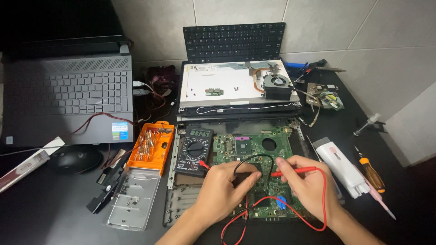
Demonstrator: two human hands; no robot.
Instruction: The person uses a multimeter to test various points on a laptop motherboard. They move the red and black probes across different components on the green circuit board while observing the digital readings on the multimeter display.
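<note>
Beside multimeter (194,151), orange case (147,146) holding bits (146,144)

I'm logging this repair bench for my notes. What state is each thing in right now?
Left hand: closed on the black probe, pressed to the board.
Right hand: pinching the red probe.
Multimeter: switched on, display lit.
Green motherboard: bare, out of its case.
Orange bit case: open, clear lid flat in front.
Grey laptop: lid open, screen dark.
Cooling fan: removed, lying on the panel.
Black keyboard: detached, leaning on the wall.
</note>
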